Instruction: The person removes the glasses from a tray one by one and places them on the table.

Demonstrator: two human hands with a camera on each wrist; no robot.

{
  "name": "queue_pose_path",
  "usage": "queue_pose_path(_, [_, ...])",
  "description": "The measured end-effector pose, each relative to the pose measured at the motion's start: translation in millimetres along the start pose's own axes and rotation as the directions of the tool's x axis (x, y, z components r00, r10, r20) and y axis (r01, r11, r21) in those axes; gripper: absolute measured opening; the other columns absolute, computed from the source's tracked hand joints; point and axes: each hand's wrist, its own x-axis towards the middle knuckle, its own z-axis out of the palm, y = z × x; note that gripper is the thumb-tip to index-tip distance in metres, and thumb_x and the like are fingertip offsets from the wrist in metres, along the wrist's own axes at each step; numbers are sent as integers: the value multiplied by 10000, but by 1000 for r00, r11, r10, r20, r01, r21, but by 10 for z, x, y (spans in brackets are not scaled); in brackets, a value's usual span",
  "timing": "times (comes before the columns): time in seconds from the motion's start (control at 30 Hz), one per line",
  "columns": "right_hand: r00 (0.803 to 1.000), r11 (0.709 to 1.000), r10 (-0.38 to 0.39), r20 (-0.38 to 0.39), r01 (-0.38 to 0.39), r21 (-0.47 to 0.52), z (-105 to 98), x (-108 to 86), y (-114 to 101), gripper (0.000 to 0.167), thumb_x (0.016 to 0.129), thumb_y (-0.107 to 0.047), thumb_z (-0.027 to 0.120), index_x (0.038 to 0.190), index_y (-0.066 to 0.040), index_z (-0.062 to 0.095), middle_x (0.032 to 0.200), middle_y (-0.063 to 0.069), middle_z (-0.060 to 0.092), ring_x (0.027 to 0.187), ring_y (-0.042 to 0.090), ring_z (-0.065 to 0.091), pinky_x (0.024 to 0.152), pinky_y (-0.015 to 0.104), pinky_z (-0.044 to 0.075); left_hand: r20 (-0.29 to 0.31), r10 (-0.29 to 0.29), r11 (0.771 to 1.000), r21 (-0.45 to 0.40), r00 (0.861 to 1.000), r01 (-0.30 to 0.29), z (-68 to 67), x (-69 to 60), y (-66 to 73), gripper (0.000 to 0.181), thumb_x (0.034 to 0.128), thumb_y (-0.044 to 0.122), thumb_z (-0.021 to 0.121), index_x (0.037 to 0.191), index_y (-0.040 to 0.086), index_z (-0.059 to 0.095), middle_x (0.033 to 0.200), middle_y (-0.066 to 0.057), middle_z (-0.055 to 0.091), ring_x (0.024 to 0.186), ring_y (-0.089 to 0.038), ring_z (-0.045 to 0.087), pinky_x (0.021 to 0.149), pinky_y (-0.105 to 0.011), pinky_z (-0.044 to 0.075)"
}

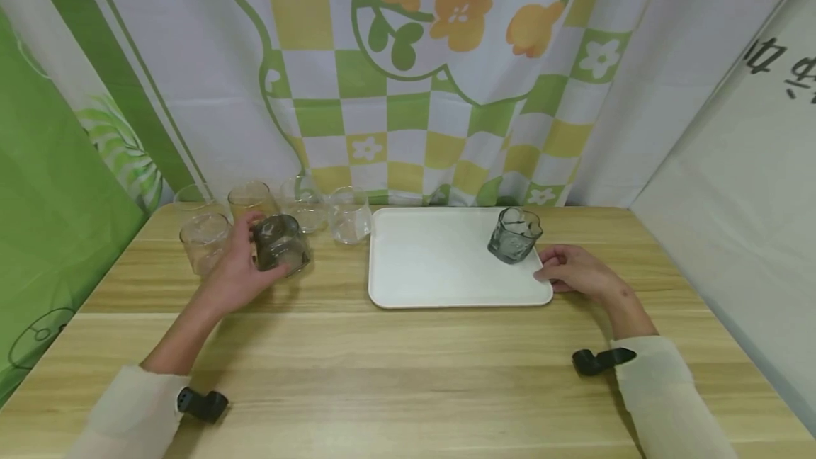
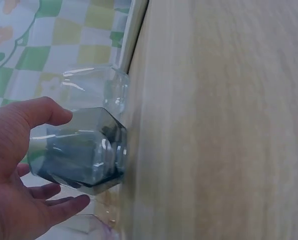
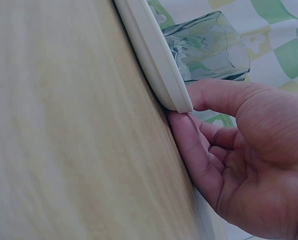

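My left hand (image 1: pixel 239 268) is at a dark grey glass (image 1: pixel 280 243) on the left of the table. In the left wrist view, the thumb lies against one side of this glass (image 2: pixel 81 150), and the fingers (image 2: pixel 64 210) curve along the other. Whether its base touches the table is hard to tell. At the right end of a white tray (image 1: pixel 440 261), my right hand (image 1: pixel 576 271) pinches the corner, thumb above and fingers at the underside. A grey-blue glass with a wavy rim (image 1: pixel 515 236) stands on the tray near that hand.
Around the left hand stand several other glasses: a pinkish one (image 1: pixel 204 236), an amber one (image 1: pixel 250 193), and clear ones (image 1: pixel 349 217), the nearest right beside the tray's left edge. A patterned curtain (image 1: pixel 408 112) hangs behind the wooden table (image 1: pixel 395 374).
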Motion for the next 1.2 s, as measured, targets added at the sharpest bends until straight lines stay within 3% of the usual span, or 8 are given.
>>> queue_pose_path(0.23, [1000, 1000, 11, -10, -11, -9, -1, 2, -14, 453, 947, -95, 722, 1280, 118, 503, 1027, 122, 575, 864, 172, 605, 740, 297, 589, -55, 48, 993, 115, 997, -41, -53, -61, 147, 990, 865, 198, 822, 1582, 5, 168, 1499, -329, 317, 1348, -558, 353, 1012, -760, 325])
queue_pose_path(0.4, [1000, 1000, 4, -2, -4, -8, -10, -1, -21, 448, 950, -87, 712, 1279, 127, 497, 1034, 130, 579, 866, 175, 609, 743, 302, 592, -100, 133, 978, 174, 986, -114, -54, -101, 307, 876, 877, 213, 810, 1550, 15, 285, 1451, -301, 370, 1306, -519, 388, 969, -739, 371])
queue_pose_path(0.57, [1000, 1000, 2, 0, -2, 2, -10, -7, -14, 444, 949, -79, 713, 1276, 127, 494, 1032, 126, 578, 862, 171, 611, 741, 300, 592, -151, 264, 952, 196, 953, -233, 20, -90, 495, 738, 860, 167, 802, 1458, 2, 403, 1376, -275, 446, 1238, -470, 451, 944, -671, 411])
queue_pose_path(0.73, [1000, 1000, 4, -1, -4, 9, 0, -12, -9, 449, 947, -81, 721, 1276, 124, 494, 1039, 126, 581, 867, 172, 614, 743, 304, 593, -133, 365, 925, 162, 921, -343, 161, -56, 634, 679, 861, 114, 792, 1426, -22, 443, 1399, -248, 464, 1277, -446, 454, 987, -629, 405])
queue_pose_path(0.93, [1000, 1000, 7, -5, -7, 14, 13, -13, -26, 452, 939, -79, 727, 1275, 121, 499, 1029, 124, 584, 863, 168, 614, 746, 302, 594, -107, 414, 909, 106, 904, -404, 348, 12, 771, 632, 875, 111, 793, 1416, 12, 482, 1414, -185, 481, 1286, -382, 480, 1015, -588, 422])
queue_pose_path(1.13, [1000, 1000, 1, -3, -1, 19, 7, -2, -10, 432, 937, -71, 722, 1259, 120, 506, 1010, 113, 577, 851, 160, 605, 735, 296, 591, -93, 482, 876, 70, 871, -477, 546, 87, 939, 575, 869, 135, 780, 1373, 11, 532, 1375, -148, 529, 1296, -325, 491, 1071, -514, 406])
queue_pose_path(1.2, [1000, 1000, 3, -6, -3, 25, 7, 5, -4, 427, 934, -63, 721, 1256, 121, 509, 1006, 113, 575, 851, 159, 606, 739, 294, 591, -89, 489, 872, 44, 868, -487, 612, 108, 998, 555, 870, 141, 778, 1361, 26, 546, 1371, -135, 540, 1293, -307, 498, 1077, -493, 407])
